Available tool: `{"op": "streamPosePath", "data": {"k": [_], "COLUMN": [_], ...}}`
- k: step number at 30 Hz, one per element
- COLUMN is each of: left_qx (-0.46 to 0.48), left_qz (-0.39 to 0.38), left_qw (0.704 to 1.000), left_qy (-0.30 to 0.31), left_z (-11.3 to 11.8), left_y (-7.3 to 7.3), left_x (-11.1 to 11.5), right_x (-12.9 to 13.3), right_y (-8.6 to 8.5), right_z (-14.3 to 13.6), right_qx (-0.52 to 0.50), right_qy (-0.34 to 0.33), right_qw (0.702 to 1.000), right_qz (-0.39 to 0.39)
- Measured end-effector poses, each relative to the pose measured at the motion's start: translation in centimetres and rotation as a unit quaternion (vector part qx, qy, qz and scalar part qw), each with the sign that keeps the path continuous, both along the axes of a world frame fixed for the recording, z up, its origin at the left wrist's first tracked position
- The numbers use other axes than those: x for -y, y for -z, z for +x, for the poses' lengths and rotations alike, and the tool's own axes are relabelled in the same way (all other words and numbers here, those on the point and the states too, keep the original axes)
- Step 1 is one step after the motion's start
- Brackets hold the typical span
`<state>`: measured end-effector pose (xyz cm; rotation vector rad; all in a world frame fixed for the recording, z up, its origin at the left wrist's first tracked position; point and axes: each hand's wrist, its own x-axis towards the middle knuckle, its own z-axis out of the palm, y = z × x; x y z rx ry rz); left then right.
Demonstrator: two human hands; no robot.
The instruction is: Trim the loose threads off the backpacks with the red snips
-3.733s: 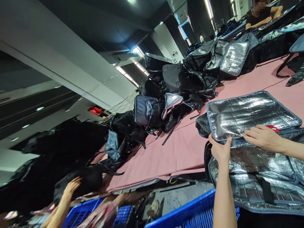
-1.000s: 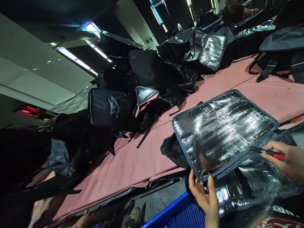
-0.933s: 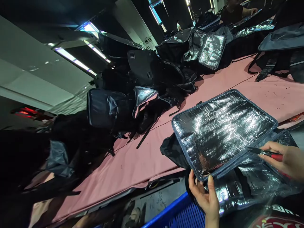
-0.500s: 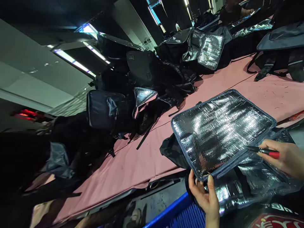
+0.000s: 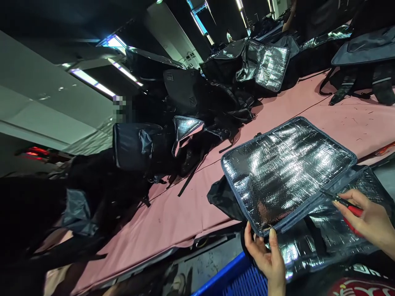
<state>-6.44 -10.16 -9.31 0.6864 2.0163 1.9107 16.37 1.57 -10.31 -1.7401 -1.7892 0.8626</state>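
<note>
In front of me lies an insulated bag with a silver-lined lid [image 5: 290,168] edged in dark grey binding. My left hand [image 5: 265,250] pinches the lid's near corner, thumb on top and fingers beneath; a small loose thread end shows by the thumb. My right hand [image 5: 370,218] grips red-handled thread snips [image 5: 342,200], their dark tip pointing left at the lid's near edge. Whether the tip touches the binding I cannot tell. Below the lid, the bag's silver inner lining [image 5: 333,230] spreads toward me.
A pink-covered table [image 5: 185,209] runs diagonally across the view. Several dark bags are heaped along its far side, one with a silver flap [image 5: 273,68]. A backpack-style bag [image 5: 361,61] lies at the upper right. Below the table edge stands a blue plastic crate [image 5: 234,277]. People are in the background.
My right hand has shifted slightly down, and the snips now slant more, with more of the red handles showing. The left hand keeps its pinch on the lid corner.
</note>
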Motion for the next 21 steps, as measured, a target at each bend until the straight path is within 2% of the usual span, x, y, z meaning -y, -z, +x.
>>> {"op": "streamPosePath", "data": {"k": [4, 8, 12, 18, 21], "left_qx": [-0.011, -0.012, -0.007, -0.003, -0.003], "left_qz": [0.004, 0.011, 0.003, -0.003, 0.003], "left_qw": [1.000, 1.000, 1.000, 1.000, 1.000], "left_qy": [-0.001, 0.008, 0.009, 0.005, 0.000], "left_z": [-0.2, -0.3, -0.2, -0.3, -0.3], "left_y": [0.4, 0.4, 0.3, 0.4, 0.4], "left_x": [0.1, 0.0, 0.0, 0.1, 0.1], "right_x": [-0.7, -0.8, -0.6, -0.4, -0.6], "right_y": [-1.1, -1.7, -1.1, -0.2, -0.3], "right_z": [0.5, 0.5, 0.3, -0.3, -0.1], "right_qx": [-0.027, -0.026, -0.026, -0.032, -0.043], "right_qy": [-0.051, -0.036, -0.009, -0.042, -0.046], "right_qw": [0.998, 0.998, 0.998, 0.998, 0.997], "right_qz": [-0.041, -0.047, -0.065, 0.031, 0.045]}}
